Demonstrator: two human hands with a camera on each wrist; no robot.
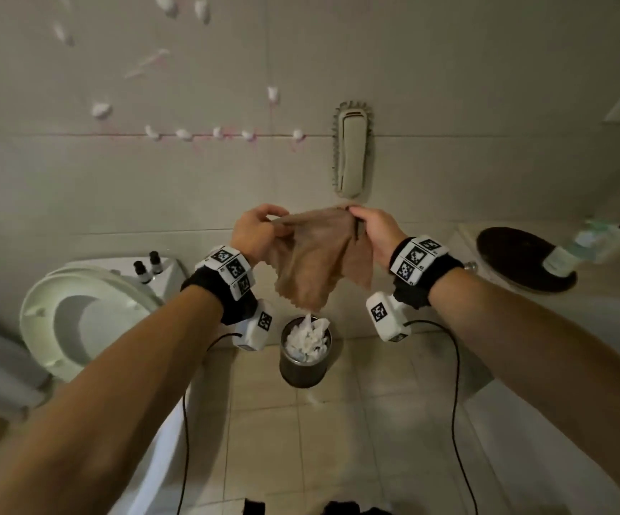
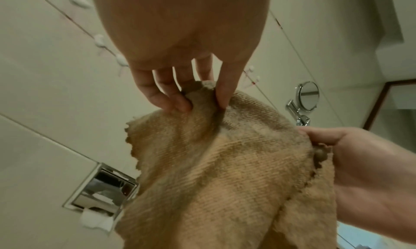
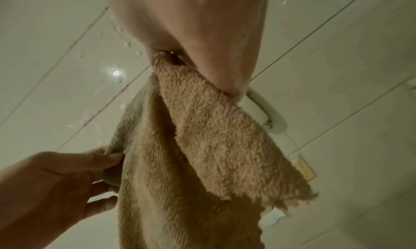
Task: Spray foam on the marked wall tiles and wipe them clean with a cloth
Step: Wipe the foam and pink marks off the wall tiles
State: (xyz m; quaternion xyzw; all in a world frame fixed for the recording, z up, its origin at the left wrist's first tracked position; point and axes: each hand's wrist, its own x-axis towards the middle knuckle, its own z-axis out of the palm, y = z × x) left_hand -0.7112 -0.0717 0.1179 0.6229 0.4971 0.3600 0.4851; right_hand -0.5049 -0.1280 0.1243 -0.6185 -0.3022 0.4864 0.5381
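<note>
A tan terry cloth (image 1: 319, 254) hangs spread between both hands in front of the tiled wall. My left hand (image 1: 260, 228) pinches its upper left edge; the fingers (image 2: 178, 103) and thumb fold the hem. My right hand (image 1: 375, 228) pinches the upper right corner (image 3: 171, 64) of the cloth (image 3: 202, 146). White foam blobs (image 1: 185, 134) dot the red-marked grout lines of the wall tiles (image 1: 189, 87) at upper left, above the hands. The cloth (image 2: 225, 164) fills the left wrist view, with the right hand (image 2: 351, 155) at its far edge.
A wall phone (image 1: 351, 150) hangs just above the cloth. A bin (image 1: 306, 351) full of tissue stands on the floor below. The toilet (image 1: 78, 317) is at left, a counter with a dark tray (image 1: 520, 258) and pump bottle (image 1: 605, 236) at right. A tissue holder (image 2: 101, 187) is set in the wall.
</note>
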